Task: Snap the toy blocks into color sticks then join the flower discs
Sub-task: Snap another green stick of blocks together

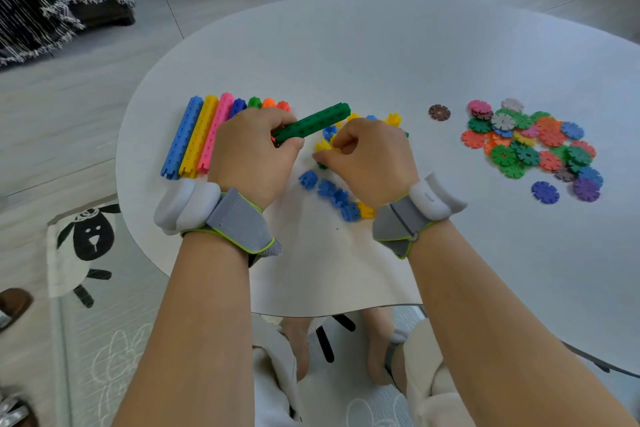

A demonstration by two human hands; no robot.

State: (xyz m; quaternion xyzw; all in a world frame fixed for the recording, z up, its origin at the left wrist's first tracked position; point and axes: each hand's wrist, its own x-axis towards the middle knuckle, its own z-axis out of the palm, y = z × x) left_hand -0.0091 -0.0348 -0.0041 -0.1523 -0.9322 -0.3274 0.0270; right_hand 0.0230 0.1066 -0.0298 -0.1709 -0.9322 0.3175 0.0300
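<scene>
My left hand (251,152) grips the near end of a dark green block stick (313,124), which slants up to the right above the table. My right hand (367,154) pinches a small green block (322,165) among loose yellow blocks (323,146). Finished sticks lie side by side at the left: light blue (181,137), yellow (198,137), pink (214,132), with more stick ends partly hidden behind my left hand. Several loose blue blocks (327,188) lie in a row in front of my hands. A pile of coloured flower discs (530,142) sits at the right.
The round white table (363,55) has its near edge just below my wrists. A single brown disc (439,112) lies apart from the pile, and a blue disc (545,192) lies near its front. A sheep-pattern mat (86,239) covers the floor at the left.
</scene>
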